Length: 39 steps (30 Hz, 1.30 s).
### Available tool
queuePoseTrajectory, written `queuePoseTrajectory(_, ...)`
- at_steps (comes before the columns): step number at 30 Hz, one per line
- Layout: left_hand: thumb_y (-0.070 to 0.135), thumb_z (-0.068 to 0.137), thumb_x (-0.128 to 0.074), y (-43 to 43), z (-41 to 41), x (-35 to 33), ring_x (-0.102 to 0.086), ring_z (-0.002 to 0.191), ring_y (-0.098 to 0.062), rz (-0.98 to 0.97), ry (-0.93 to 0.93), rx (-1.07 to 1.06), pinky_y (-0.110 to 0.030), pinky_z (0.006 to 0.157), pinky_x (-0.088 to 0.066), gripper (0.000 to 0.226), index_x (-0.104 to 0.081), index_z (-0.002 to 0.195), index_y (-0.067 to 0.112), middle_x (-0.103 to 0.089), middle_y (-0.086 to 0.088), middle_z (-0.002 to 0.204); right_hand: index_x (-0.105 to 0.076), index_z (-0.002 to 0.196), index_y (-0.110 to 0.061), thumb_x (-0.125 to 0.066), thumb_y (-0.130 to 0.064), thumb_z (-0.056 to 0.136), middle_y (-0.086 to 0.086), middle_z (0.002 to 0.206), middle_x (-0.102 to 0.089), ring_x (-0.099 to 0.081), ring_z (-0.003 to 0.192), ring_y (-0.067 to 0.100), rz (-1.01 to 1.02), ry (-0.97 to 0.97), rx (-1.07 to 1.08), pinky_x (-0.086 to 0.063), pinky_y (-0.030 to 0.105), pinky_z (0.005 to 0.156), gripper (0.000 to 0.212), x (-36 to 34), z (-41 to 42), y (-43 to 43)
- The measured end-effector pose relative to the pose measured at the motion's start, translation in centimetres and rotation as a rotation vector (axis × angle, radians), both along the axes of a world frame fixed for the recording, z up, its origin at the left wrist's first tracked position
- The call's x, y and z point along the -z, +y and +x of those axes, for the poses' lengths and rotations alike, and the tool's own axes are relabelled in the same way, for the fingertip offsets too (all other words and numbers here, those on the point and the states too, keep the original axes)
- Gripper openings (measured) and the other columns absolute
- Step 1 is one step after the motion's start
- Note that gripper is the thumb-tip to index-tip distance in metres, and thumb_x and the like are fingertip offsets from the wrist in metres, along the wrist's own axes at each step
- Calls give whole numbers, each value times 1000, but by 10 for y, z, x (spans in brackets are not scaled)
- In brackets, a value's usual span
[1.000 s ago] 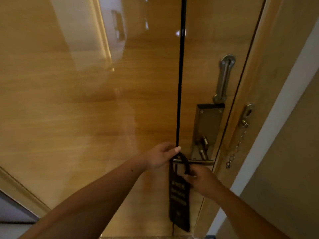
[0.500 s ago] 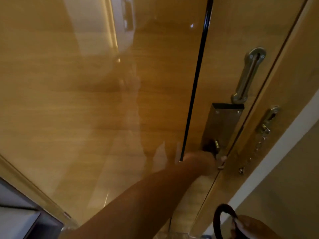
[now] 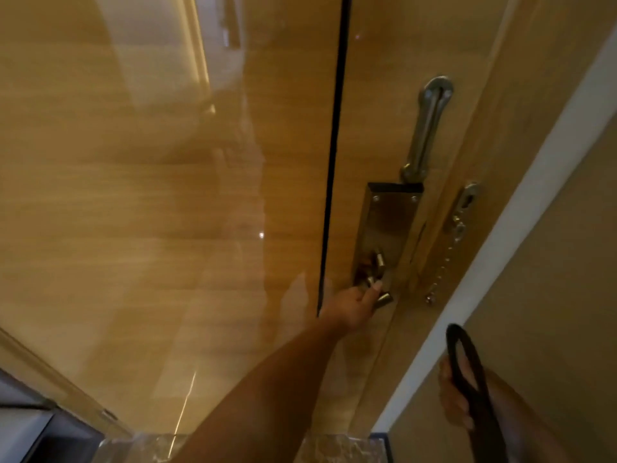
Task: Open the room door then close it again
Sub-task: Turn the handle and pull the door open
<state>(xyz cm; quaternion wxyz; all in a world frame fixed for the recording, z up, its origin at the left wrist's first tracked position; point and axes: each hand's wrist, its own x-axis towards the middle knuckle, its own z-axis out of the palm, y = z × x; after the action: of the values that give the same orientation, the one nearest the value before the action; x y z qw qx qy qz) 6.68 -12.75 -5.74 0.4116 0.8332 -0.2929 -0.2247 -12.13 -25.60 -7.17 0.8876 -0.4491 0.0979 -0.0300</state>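
The glossy wooden room door fills the view and sits flush in its frame. A steel lock plate carries the lever handle near the door's right edge. My left hand is wrapped around that handle, thumb on top. My right hand is low at the right, away from the door, gripping the black door hanger sign by its loop.
A metal swing guard stands above the lock plate. A security chain hangs from the door frame on the right. A white trim strip and beige wall lie further right. Marble threshold shows at the bottom.
The black hanger sign came off the handle with my right hand, which dropped low to the right. My left hand moved along onto the lever handle and closed on it.
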Motion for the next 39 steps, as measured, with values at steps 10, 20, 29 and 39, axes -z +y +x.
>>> queuePoseTrajectory(10,56,97,-27,44,-60,13,-61,75,-25,96,-138,85,-36,67,-43,54,-53,64,22,-64,-10,77,-60,88,-3,-32,-52,93,19,81,-60,-58,76,29,-594,359,542,-44,34,65,56,-64,26,22)
queuePoseTrajectory(20,52,101,-21,90,-122,-50,-51,77,-26,505,-466,352,-35,66,-35,56,-60,102,12,-57,-15,83,-63,83,-20,-30,-59,90,11,90,-66,-63,93,33,-530,236,709,-49,47,89,52,-101,-1,52)
queuePoseTrajectory(29,54,99,-22,164,-199,-55,-44,59,-24,634,-660,360,-33,57,-36,56,-41,63,16,-47,-6,65,-59,76,-25,-31,-62,87,4,78,-63,-61,82,28,-567,272,515,-49,49,87,48,-102,-73,116)
queuePoseTrajectory(39,71,87,-33,322,-307,-41,-54,74,-21,654,-701,78,-43,91,-37,66,-67,75,16,-59,0,71,-63,104,-16,-33,-54,92,11,98,-67,-63,96,29,-630,179,353,-47,39,77,49,-84,-178,217)
